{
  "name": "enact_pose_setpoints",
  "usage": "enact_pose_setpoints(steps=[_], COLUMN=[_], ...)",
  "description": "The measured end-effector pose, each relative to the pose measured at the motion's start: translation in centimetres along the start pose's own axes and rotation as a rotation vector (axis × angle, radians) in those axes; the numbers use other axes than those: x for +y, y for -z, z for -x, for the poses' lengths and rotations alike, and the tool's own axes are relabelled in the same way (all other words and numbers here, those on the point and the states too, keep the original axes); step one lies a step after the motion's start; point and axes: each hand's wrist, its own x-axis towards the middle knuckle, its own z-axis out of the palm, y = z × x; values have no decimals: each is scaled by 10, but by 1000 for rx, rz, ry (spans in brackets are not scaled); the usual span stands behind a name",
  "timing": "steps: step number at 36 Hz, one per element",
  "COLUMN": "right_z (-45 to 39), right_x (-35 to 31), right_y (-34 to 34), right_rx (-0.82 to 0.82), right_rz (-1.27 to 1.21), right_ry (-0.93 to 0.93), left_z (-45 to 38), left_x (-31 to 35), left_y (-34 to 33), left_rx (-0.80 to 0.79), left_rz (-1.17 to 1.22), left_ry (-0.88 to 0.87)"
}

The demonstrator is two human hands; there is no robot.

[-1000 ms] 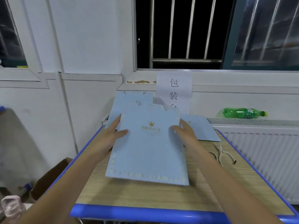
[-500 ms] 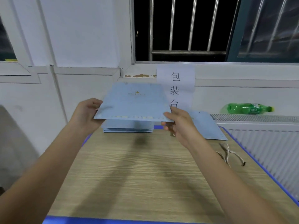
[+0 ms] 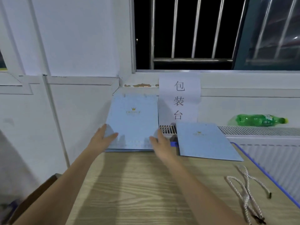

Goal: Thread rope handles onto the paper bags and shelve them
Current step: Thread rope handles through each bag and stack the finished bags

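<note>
At the far edge of the desk (image 3: 146, 184), centre frame, my left hand (image 3: 101, 140) and right hand (image 3: 159, 143) lie with straight fingers flat on the near corners of the top paper bag (image 3: 134, 120), its long axis running away from me, while the rope handles (image 3: 246, 190) wait lower right, nearer my right hand.

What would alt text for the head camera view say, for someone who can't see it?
Two hands, left and right, rest on a light blue paper bag atop a stack at the far edge of a wooden table. Another bag lies flat to the right, with loose rope handles nearer the right edge. A green bottle lies beneath a barred window.
</note>
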Motion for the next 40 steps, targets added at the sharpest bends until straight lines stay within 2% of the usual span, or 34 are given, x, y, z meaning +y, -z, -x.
enact_pose_setpoints(steps=[3, 9, 20, 26, 34, 37, 40], right_z=[9, 10, 0, -5, 0, 2, 5], right_x=[12, 17, 17, 21, 22, 21, 19], right_y=[-7, -8, -8, -13, -17, -15, -9], right_rx=[-86, -59, -3, -57, -44, -20, 27], right_rz=[-14, 102, 171, 139, 157, 97, 28], right_ry=[50, 158, 144, 125, 146, 161, 150], left_z=[6, 26, 18, 15, 21, 24, 26], left_x=[-14, -31, -30, -30, -32, -31, -28], left_y=[-3, 1, 0, -5, -7, -7, -10], left_rx=[-90, -41, 75, 83, 51, 82, 137], left_rz=[24, -125, -150, -268, -346, -456, -552], left_ry=[-70, -243, -218, -228, -264, -254, -317])
